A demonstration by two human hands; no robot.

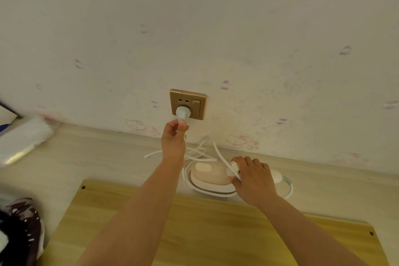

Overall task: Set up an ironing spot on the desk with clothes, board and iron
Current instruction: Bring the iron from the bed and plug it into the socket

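Observation:
A gold wall socket (195, 101) sits on the wall above the desk. A white plug (182, 113) is seated in its lower holes, and my left hand (174, 136) pinches the plug's base. A small pink and white iron (210, 174) lies on the desk behind a yellow wooden board (194, 222). My right hand (252, 176) grips the iron's handle end, with the white cord (218, 151) running under its fingers. The cord lies in loose loops between the iron and the wall. A dark patterned garment (26, 222) lies at the left edge.
A pale wooden desk (97, 157) runs along the patterned wall. A white wrapped pack (23, 136) lies at the far left. The cord's tail (289, 188) curls on the desk to the right of the iron.

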